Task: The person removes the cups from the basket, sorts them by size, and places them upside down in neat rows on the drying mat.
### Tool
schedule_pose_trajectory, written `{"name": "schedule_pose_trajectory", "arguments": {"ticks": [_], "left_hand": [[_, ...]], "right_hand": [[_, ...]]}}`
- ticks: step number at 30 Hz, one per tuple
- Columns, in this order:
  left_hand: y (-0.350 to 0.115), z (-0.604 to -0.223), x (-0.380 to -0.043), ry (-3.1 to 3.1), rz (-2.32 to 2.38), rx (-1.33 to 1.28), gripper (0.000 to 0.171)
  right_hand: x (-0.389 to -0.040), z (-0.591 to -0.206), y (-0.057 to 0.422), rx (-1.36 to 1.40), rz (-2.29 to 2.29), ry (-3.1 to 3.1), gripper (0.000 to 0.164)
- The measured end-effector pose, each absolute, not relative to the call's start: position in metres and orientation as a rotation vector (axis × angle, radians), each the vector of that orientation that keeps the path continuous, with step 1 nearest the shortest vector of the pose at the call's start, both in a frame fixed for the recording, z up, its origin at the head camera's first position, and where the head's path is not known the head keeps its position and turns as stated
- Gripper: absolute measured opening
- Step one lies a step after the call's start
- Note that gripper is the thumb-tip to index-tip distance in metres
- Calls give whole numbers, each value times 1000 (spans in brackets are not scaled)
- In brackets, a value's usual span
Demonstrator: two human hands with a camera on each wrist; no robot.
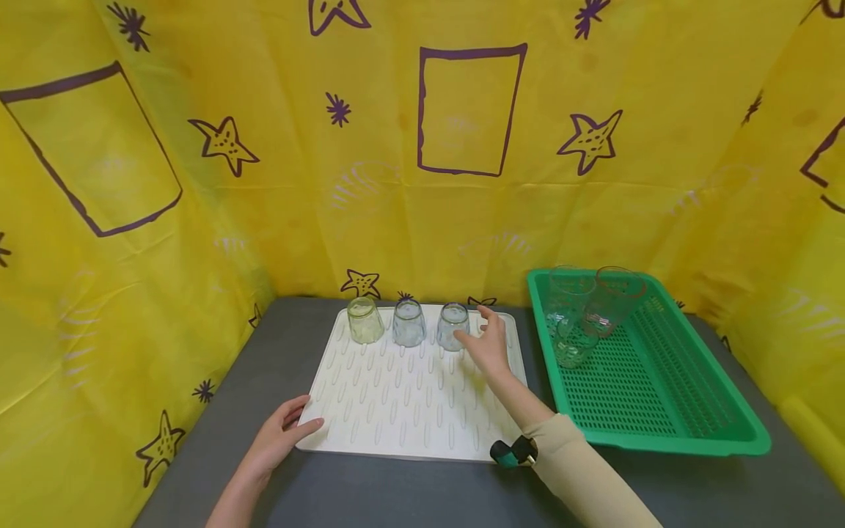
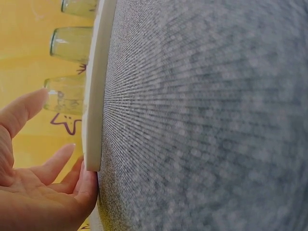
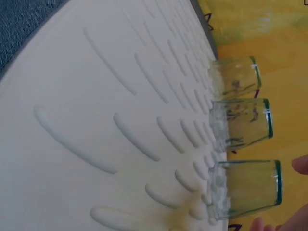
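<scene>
Three small clear glass tumblers stand in a row, narrow ends up, at the far side of a white ridged board [image 1: 396, 411]: the left tumbler [image 1: 365, 321], the middle tumbler [image 1: 409, 324] and the right tumbler [image 1: 453, 328]. My right hand [image 1: 490, 343] is around the right tumbler with thumb and fingers spread. In the right wrist view, its fingertips [image 3: 301, 165] show apart from the nearest tumbler [image 3: 248, 190]. My left hand [image 1: 277, 433] is at the board's near left corner. Its lower fingers [image 2: 86, 187] touch the board's edge, while the thumb stands away.
On the right sits a green perforated plastic basket [image 1: 660, 446]. Inside it are a tall clear glass [image 1: 564, 293], a pink-tinted glass [image 1: 610, 304] and a small tumbler [image 1: 573, 348]. Yellow patterned cloth [image 1: 297, 183] hangs behind and beside the dark grey table [image 1: 370, 491].
</scene>
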State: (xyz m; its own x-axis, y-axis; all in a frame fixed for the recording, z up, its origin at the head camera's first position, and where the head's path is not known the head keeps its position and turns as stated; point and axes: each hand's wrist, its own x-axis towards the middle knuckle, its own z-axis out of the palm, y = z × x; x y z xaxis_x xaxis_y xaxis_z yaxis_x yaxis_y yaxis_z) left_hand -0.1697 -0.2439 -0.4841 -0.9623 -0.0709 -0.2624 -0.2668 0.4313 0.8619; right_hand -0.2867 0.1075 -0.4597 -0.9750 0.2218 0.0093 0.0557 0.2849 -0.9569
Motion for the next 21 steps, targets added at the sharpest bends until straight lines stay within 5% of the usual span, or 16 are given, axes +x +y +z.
{"name": "schedule_pose_trajectory", "arguments": {"ticks": [21], "left_hand": [[-243, -484, -170, 2490, 1519, -311, 77]], "right_hand": [[-232, -397, 134, -144, 2022, -2312, 64]]}}
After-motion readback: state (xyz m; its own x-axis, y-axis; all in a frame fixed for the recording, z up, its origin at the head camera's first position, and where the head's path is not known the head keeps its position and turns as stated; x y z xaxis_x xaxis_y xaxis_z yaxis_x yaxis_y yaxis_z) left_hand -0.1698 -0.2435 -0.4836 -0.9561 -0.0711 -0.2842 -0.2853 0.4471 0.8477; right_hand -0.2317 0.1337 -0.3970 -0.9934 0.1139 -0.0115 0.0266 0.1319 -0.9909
